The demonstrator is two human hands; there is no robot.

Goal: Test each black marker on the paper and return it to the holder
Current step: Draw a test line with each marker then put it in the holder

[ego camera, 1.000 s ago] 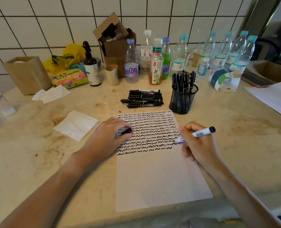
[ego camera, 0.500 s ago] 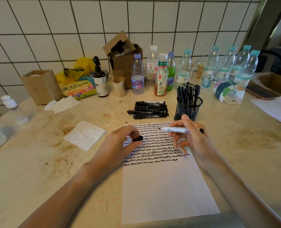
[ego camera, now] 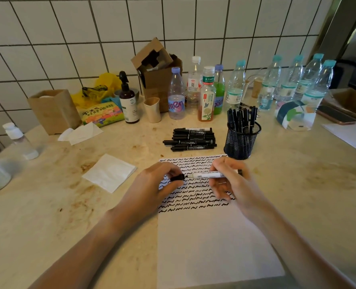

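Recapping — left hand [ego camera: 152, 184] pinches the cap [ego camera: 177, 177]; right hand [ego camera: 231, 180] grips the marker [ego camera: 208, 175]; line tip and cap up squarely — press until seated.

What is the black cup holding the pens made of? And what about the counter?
The pen holder looks like black metal wire mesh with a matte finish: the markers inside show through its tiny holes, though it might be plastic. The countertop looks like polished stone, perhaps marble: beige with cloudy brownish veining and a soft sheen, though it could be a stone-look laminate.
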